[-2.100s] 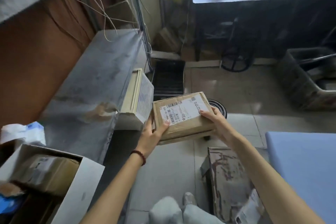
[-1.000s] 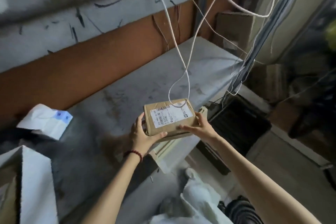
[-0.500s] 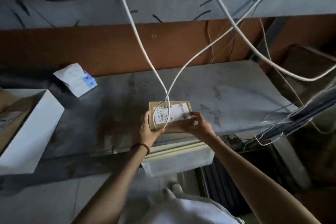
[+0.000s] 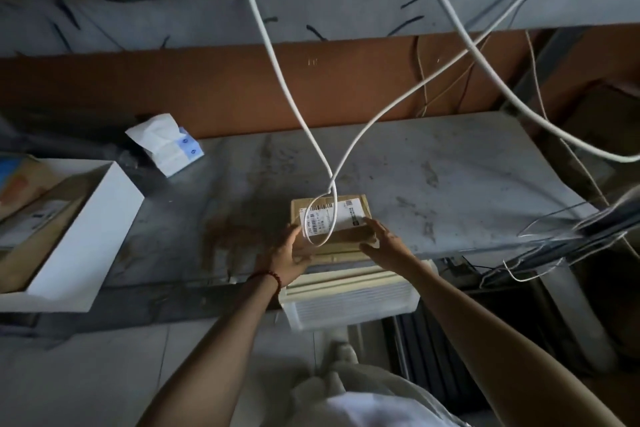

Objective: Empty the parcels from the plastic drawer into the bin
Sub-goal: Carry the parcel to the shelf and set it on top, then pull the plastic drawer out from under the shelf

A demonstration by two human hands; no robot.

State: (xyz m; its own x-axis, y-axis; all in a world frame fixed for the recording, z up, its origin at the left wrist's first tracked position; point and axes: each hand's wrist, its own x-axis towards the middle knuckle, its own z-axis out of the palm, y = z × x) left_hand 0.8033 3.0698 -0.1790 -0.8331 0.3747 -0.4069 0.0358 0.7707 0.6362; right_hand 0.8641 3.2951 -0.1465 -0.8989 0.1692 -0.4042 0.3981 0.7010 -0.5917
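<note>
A brown cardboard parcel (image 4: 349, 236) with a white barcode label sits at the front edge of the grey metal table (image 4: 433, 184). My left hand (image 4: 289, 255) grips its left side and my right hand (image 4: 384, 243) holds its right side. Just below the table edge, the white plastic drawer (image 4: 349, 300) sticks out under my hands. At the far left stands a white open box (image 4: 83, 239) holding other brown parcels (image 4: 31, 204). A hanging white cable loop (image 4: 329, 184) crosses in front of the parcel's label.
A white and blue tissue pack (image 4: 166, 144) lies at the back of the table. More white cables (image 4: 485, 55) and thin wires (image 4: 568, 239) hang at the right. A dark crate (image 4: 433, 350) sits on the floor under the table's right end.
I turned from the floor toward the table, carrying the parcel in both hands. It moved up over the drawer and now rests at the table's front edge.
</note>
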